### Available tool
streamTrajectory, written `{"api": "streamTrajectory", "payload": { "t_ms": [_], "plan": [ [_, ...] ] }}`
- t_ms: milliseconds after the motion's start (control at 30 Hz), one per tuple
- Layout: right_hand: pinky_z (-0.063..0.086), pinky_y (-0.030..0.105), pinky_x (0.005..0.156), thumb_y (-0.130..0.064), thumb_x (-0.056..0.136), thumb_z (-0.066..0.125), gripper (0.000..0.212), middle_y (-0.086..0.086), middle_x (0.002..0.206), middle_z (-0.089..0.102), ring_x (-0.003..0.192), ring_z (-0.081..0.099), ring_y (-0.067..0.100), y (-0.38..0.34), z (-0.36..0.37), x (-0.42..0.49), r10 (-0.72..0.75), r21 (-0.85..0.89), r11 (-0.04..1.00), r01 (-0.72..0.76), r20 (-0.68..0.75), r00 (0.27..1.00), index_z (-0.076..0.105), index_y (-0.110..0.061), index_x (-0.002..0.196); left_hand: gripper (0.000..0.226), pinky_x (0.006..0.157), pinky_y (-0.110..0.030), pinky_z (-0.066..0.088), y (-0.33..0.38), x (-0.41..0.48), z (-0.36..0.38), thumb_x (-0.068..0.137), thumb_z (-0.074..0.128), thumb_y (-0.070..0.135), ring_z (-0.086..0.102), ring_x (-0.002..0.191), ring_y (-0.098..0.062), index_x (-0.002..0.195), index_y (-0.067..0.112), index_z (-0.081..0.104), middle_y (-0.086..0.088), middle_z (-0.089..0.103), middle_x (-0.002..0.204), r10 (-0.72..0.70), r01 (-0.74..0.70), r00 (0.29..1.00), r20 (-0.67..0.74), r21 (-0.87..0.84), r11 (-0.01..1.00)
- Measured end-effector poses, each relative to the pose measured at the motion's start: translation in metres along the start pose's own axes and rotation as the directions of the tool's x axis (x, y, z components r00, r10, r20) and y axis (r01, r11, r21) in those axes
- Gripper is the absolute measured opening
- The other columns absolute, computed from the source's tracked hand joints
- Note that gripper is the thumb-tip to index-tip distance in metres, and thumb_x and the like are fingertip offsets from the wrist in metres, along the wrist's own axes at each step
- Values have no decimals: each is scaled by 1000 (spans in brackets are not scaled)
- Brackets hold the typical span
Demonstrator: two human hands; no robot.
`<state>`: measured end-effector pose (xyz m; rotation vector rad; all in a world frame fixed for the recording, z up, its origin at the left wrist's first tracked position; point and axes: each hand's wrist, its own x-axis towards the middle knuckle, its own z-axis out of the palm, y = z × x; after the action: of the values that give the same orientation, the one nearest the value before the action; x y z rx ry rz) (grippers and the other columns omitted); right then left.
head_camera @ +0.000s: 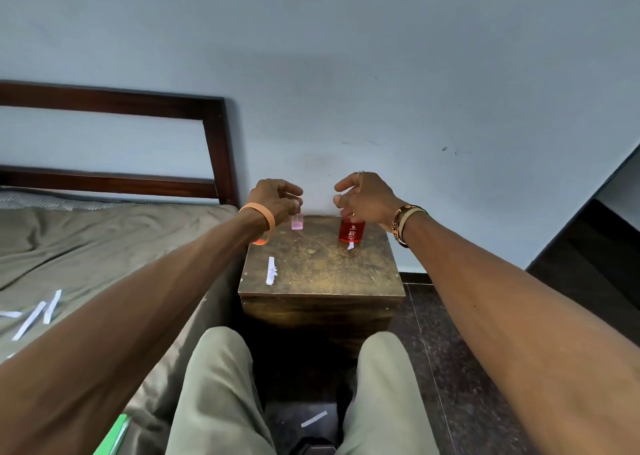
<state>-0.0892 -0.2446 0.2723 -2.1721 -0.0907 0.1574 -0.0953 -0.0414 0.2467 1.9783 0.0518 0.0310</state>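
At the far edge of the wooden worktop (pixel 322 274), near the wall: left hand (pixel 277 201), fingers (pixel 293 190) curled down and pinching the top of a small pink bottle (pixel 297 222), translucent and upright; right hand (pixel 365 201) over a red bottle (pixel 351 231), fingers (pixel 346 185) loosely curved, thumb and forefinger apart; bottle top hidden behind the hand, so contact cannot be told; red bottle upright, its white print too small to read; white paper strip (pixel 271 271) lying nearer, left side.
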Motion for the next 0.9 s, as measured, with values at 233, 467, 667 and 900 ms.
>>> {"api": "streamTrajectory", "payload": {
  "t_ms": [233,467,667,900],
  "plan": [
    [62,42,78,-16,88,70,27,13,93,72,81,72,22,7,33,16,25,-14,1000,-25,52,998,62,-12,113,21,73,-31,59,-33,5,-10,87,63,-3,70,83,-26,106,6,68,-14,72,96,-86,85,996,-39,-32,996],
    [60,42,85,-13,93,66,20,12,104,72,90,71,23,26,84,34,47,-16,999,-45,199,979,63,-13,112,15,67,-26,56,-94,23,-2,87,62,-3,65,72,-17,92,9,68,-12,73,92,-186,187,982,-43,3,982],
    [61,43,81,-13,91,66,12,9,92,75,87,73,25,63,143,68,94,-49,995,-83,301,949,64,-25,91,16,82,-38,58,-159,43,19,80,72,8,70,76,-22,77,23,69,-6,74,79,-302,308,948,-100,46,950],
    [47,24,72,-6,95,57,23,1,90,67,84,64,17,117,215,114,169,-126,982,-140,267,949,70,-7,113,18,82,-21,49,-232,78,37,85,63,12,65,84,-14,100,17,72,-2,73,95,-431,445,891,-144,89,891]
  ]
}}
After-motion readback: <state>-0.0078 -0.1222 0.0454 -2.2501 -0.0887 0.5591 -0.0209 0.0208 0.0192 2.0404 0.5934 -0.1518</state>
